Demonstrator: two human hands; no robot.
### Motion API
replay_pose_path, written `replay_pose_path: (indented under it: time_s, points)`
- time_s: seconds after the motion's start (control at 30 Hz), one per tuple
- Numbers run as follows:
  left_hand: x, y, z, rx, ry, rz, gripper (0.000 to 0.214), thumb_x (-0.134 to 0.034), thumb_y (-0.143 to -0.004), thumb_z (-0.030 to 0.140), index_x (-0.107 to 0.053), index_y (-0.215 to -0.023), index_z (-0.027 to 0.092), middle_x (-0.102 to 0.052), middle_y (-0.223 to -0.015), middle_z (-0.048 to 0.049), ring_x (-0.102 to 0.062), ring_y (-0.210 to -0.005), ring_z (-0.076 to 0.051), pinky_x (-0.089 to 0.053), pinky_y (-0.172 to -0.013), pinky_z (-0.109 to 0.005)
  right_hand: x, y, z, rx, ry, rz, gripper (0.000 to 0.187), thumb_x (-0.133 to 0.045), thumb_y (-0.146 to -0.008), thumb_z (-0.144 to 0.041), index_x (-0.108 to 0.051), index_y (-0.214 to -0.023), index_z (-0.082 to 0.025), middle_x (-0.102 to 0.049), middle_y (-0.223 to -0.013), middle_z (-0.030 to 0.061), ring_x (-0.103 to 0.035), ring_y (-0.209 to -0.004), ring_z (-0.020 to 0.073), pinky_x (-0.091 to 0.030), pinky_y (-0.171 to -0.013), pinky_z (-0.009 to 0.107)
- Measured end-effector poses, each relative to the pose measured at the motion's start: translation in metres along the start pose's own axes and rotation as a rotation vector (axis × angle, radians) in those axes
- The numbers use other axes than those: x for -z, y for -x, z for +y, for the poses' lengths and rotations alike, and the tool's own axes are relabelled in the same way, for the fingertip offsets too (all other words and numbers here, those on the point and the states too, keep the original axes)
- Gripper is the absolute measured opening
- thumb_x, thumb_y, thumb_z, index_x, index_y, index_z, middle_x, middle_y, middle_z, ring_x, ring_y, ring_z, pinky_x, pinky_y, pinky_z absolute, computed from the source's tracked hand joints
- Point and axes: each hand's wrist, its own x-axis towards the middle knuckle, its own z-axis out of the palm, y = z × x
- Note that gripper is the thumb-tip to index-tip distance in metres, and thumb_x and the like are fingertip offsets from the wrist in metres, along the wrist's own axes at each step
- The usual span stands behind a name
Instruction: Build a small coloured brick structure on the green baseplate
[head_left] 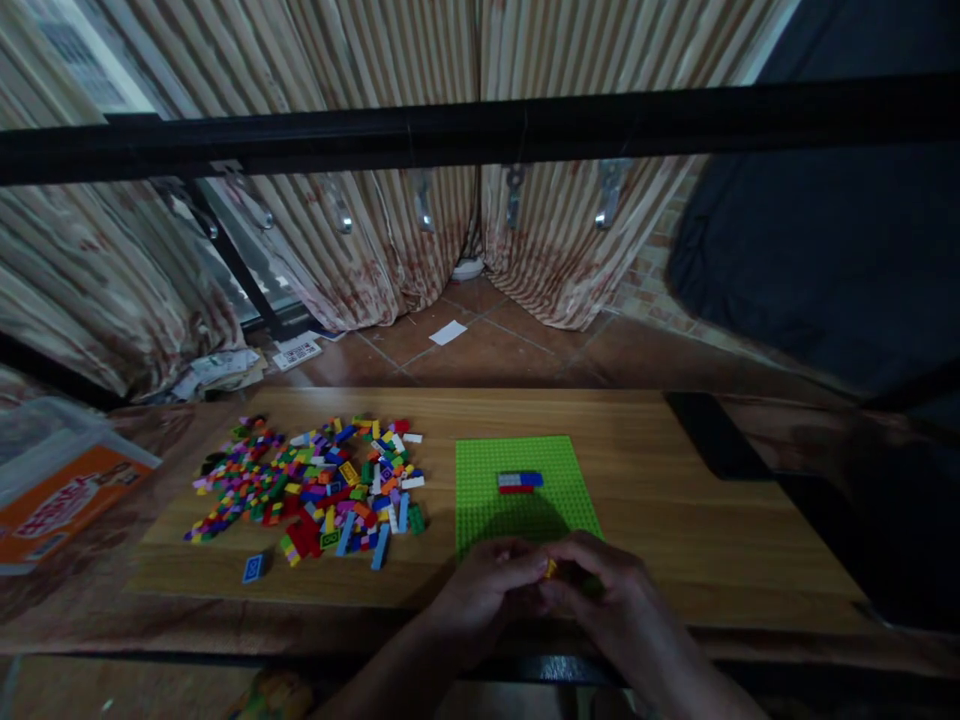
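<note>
My left hand (pixel 491 588) and my right hand (pixel 619 585) meet at the near edge of a green baseplate (pixel 474 500). Their fingers are closed together around a small yellow-orange toy brick (pixel 551 568), mostly hidden by the fingertips. On the baseplate, beyond my hands, sits a short row of joined bricks: a grey brick (pixel 510 480), a blue brick (pixel 532 480) and a red brick (pixel 516 490) along the near side. The shadow of my hands falls over the middle of the plate.
A large pile of mixed coloured bricks (pixel 322 485) spreads over the left of the wooden board (pixel 630 480). A lone blue brick (pixel 253 568) lies nearer. At far left stands a clear tub with an orange label (pixel 71 500). A black phone-like slab (pixel 716 437) lies at right.
</note>
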Motion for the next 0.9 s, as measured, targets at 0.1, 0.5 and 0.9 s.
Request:
replay_pose_path:
  time_s: [0.1, 0.5, 0.9]
  points:
    - [0.0, -0.001, 0.0, 0.003, 0.013, -0.002, 0.031, -0.081, -0.063, 0.032, -0.064, -0.076, 0.011, -0.06, -0.071, -0.0003, -0.055, -0.065, -0.009, -0.04, -0.064, -0.023, -0.001, 0.002, -0.002, 0.015, 0.02, 0.015, 0.012, -0.064, -0.082, -0.022, -0.068, -0.092, -0.027, -0.068, -0.087, -0.0004, -0.065, -0.082, 0.0163, -0.051, -0.071, 0.029]
    - [0.001, 0.004, 0.015, -0.113, 0.097, -0.026, 0.026, -0.08, -0.065, 0.023, -0.069, -0.084, 0.009, -0.067, -0.078, -0.0053, -0.061, -0.065, -0.011, -0.048, -0.068, -0.024, 0.007, -0.003, -0.005, 0.012, -0.258, 0.191, 0.017, -0.069, -0.08, -0.035, -0.073, -0.093, -0.026, -0.073, -0.088, 0.0033, -0.068, -0.079, 0.0174, -0.056, -0.069, 0.027]
    - [0.013, -0.003, 0.038, -0.146, 0.156, 0.185, 0.018, -0.058, -0.079, 0.018, -0.07, -0.089, 0.007, -0.07, -0.089, -0.012, -0.066, -0.079, -0.016, -0.052, -0.076, -0.026, 0.017, -0.035, 0.039, -0.225, -0.262, 0.213, 0.039, -0.061, -0.08, -0.037, -0.06, -0.115, -0.019, -0.073, -0.099, 0.0081, -0.069, -0.092, 0.0218, -0.052, -0.082, 0.036]
